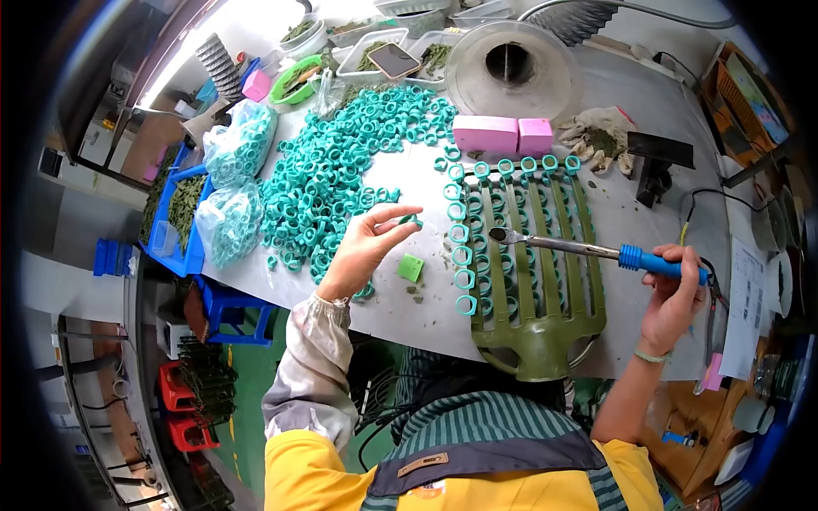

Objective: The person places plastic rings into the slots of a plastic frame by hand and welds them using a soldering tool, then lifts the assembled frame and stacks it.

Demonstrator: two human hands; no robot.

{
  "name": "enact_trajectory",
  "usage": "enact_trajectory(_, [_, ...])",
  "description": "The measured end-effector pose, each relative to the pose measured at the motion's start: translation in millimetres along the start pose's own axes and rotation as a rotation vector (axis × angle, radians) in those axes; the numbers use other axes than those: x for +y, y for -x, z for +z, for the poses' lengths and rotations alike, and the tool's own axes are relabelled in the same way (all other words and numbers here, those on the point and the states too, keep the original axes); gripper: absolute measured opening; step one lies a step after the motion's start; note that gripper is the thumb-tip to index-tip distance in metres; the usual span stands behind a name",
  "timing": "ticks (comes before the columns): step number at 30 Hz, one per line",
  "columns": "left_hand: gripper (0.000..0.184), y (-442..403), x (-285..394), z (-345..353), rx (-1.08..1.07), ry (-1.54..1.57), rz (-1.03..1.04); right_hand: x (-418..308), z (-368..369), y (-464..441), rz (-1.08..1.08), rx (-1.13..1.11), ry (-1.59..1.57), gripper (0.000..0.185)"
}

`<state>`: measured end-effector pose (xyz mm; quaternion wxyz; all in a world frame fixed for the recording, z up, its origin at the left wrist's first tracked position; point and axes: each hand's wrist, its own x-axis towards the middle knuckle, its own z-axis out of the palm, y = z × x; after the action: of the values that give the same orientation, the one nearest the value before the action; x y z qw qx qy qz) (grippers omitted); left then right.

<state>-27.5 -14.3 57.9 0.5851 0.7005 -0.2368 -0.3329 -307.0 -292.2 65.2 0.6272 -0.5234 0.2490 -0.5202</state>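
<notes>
A teal ring (410, 221) and a blue-handled tool (575, 247), both held above the bench (660, 238).

The left hand (361, 245) has its grip clamped on the teal ring, between thumb and finger, just beside the ring pile (328, 175), which spreads toward the left edge of the bench. The right hand (670, 300), nearer to the right edge, has its grip wrapped on the blue handle; the metal tip points left, above the green rack (541, 341). This rack lies at the near edge, with rings along its left side and far end. Two pink blocks (486, 134) stand beyond it, toward the far edge.
</notes>
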Motion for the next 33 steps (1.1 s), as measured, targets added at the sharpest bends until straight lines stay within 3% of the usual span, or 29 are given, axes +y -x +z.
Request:
enact_trajectory(4, [0.027,-18.3,17.1,29.0,-0.078,-0.226,0.198,11.0,10.0,0.8,-0.013,-0.006,-0.029,0.025])
enact_trajectory(5, [0.028,-28.4,6.0,37.4,-0.052,-0.151,0.270,14.9,13.9,0.4,-0.019,-0.006,-0.039,0.025])
enact_trajectory(7, [0.029,-43.1,3.4,51.2,0.041,-0.559,0.487,22.2,18.1,-0.2,-0.028,-0.015,-0.033,0.024])
enact_trajectory(12, [0.028,-73.9,-10.8,67.3,0.065,-0.730,0.588,38.8,27.1,-3.1,-0.036,-0.015,-0.051,0.025])
enact_trajectory(23, [0.029,-84.3,-13.5,65.5,-0.003,-0.774,0.610,25.5,21.0,-4.7,-0.049,0.039,0.003,0.027])
enact_trajectory(26, [0.025,-86.0,-7.9,44.0,0.051,-0.520,0.535,16.4,17.1,-3.7,-0.027,0.036,-0.005,0.027])
enact_trajectory(27, [0.024,-85.9,-4.0,25.3,0.140,-0.552,0.557,15.3,16.3,-3.3,-0.030,0.037,-0.007,0.026])
enact_trajectory(28, [0.020,-85.0,-5.8,3.7,0.202,-0.633,0.397,14.6,14.8,-3.3,-0.033,0.039,-0.008,0.026])
enact_trajectory(29, [0.027,-92.4,-27.2,-28.0,0.231,-0.925,0.488,14.0,13.7,-3.1,-0.035,0.039,-0.008,0.026])
enact_trajectory(31, [0.033,-82.2,-41.1,-53.5,0.272,-1.242,0.430,12.8,13.8,-2.6,-0.032,0.050,-0.002,0.026])
enact_trajectory(33, [0.037,-80.3,-51.1,-65.2,0.175,-1.306,0.339,11.3,14.9,-1.9,-0.024,0.042,0.003,0.026])
